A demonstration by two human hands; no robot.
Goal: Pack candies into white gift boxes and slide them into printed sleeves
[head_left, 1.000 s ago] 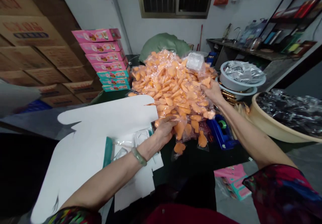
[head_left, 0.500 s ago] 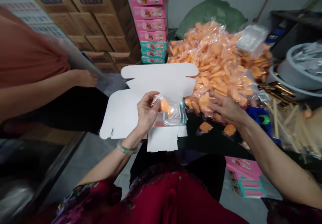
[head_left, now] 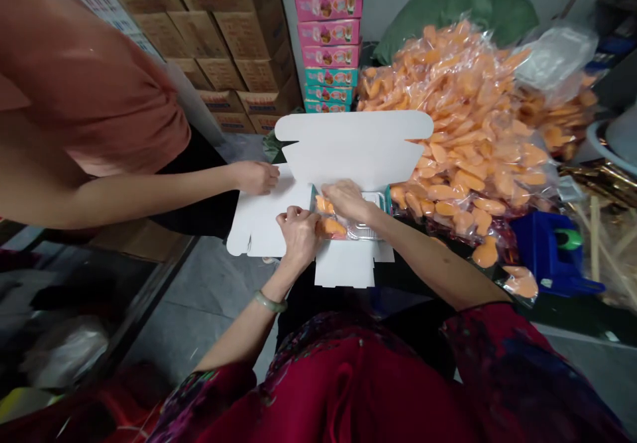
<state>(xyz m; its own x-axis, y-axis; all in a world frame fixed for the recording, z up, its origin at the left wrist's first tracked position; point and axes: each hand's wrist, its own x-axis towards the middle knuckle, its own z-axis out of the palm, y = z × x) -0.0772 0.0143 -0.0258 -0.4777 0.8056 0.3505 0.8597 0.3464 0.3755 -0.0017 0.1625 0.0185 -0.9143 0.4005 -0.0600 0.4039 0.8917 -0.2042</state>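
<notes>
The white cardboard box (head_left: 348, 267) lies unfolded, its lid standing up behind. Inside, clear-wrapped flat orange pieces (head_left: 332, 226) lie on the left and a clear plastic tray (head_left: 365, 227) on the right. My left hand (head_left: 299, 236) is at the box's left edge, its fingers curled beside the orange pieces; what they grip is hidden. Over the box, my right hand (head_left: 346, 199) reaches in from the right with fingers held together and pointing down at the pieces. Its fingertips are partly hidden, so I cannot tell what is between them.
A big heap of wrapped orange pieces (head_left: 462, 118) rises right of the box. A blue holder (head_left: 540, 251) stands beyond it. Pink and teal boxes (head_left: 329, 32) are stacked behind, beside brown cartons (head_left: 249, 32). At left, another person's hand (head_left: 256, 178) hovers near the box flap.
My right hand has moved left from the heap into the box. My left hand has lowered its orange piece to the box. The other person's arm has come nearer; the view has shifted.
</notes>
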